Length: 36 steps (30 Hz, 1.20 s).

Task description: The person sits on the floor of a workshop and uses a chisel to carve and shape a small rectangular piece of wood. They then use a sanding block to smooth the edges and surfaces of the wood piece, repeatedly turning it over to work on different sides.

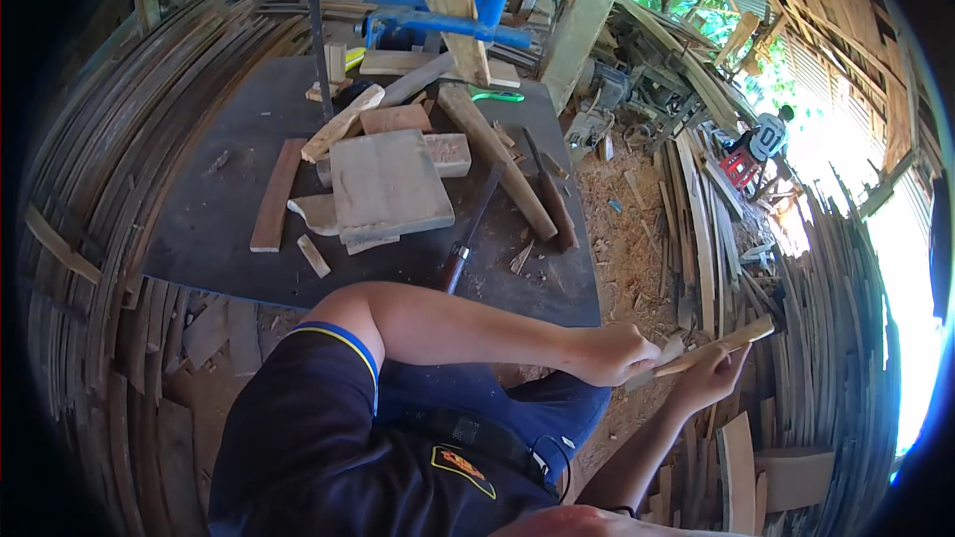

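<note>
My left arm crosses in front of my body to the right, and my left hand [609, 353] is closed in a fist beside a slim, pale wooden piece [738, 336]. A small pale flap [672, 347] shows by its fingers; I cannot tell what it is. My right hand [708, 378] grips the same wooden piece from below, near its middle, with the far end tilted up to the right. Both hands are off the table's right side, above the floor. Behind my left forearm, a long-bladed tool with a dark wooden handle [456, 267] lies on the table.
On the dark table [214, 229] are a square wooden block [390, 179], several offcuts, a long wooden bar [497, 161] and a green-handled tool [497, 95]. Timber strips [846, 338] stack on both sides. A person [766, 137] sits on a red stool [737, 167] at far right.
</note>
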### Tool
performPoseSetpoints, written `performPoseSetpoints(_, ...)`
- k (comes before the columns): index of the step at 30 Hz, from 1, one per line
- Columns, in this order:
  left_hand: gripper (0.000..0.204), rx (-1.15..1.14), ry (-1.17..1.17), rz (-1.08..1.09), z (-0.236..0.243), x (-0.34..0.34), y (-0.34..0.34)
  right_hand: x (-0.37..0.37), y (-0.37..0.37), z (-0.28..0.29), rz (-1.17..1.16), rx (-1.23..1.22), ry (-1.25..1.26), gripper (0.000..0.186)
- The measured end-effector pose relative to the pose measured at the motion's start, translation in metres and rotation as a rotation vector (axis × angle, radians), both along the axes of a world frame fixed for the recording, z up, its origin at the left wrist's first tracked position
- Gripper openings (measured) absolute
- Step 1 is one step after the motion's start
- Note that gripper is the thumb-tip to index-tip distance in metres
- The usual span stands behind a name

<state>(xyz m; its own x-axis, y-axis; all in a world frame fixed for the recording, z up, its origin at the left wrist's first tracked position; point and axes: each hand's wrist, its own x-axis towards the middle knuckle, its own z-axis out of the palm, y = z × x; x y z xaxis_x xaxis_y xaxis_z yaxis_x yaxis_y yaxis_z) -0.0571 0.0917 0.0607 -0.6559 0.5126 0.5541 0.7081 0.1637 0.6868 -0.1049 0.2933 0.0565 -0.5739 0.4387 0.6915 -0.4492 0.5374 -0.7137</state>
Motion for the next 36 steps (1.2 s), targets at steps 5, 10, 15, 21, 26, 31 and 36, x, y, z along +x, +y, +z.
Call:
performPoseSetpoints(5,0.01,0.14,-0.055,-0.025,-0.001,-0.002,0.008,0.028,-0.017,-0.013,0.046,0.215,-0.02,0.052)
performPoseSetpoints(10,0.011,0.163,0.053,0.095,-0.009,-0.011,0.005,0.034,-0.035,-0.018,0.035,0.308,0.085,0.05)
performPoseSetpoints(15,0.008,0.003,-0.053,0.001,0.003,0.001,0.005,-0.006,0.011,0.007,-0.042,0.006,-0.082,0.049)
performPoseSetpoints(21,0.008,0.193,-0.012,0.032,-0.011,-0.007,0.008,0.038,-0.036,-0.021,0.091,0.186,-0.065,0.051)
performPoseSetpoints(26,0.008,0.025,-0.049,0.052,-0.002,-0.005,0.0,0.013,-0.025,0.002,0.02,0.101,-0.058,0.052)
performPoseSetpoints(31,0.009,0.145,0.012,0.135,-0.007,-0.014,0.006,0.023,-0.038,-0.009,0.115,0.206,-0.026,0.054)
performPoseSetpoints(36,0.012,0.194,-0.097,0.175,0.012,-0.018,-0.006,0.074,-0.075,-0.027,0.243,0.262,-0.039,0.051)
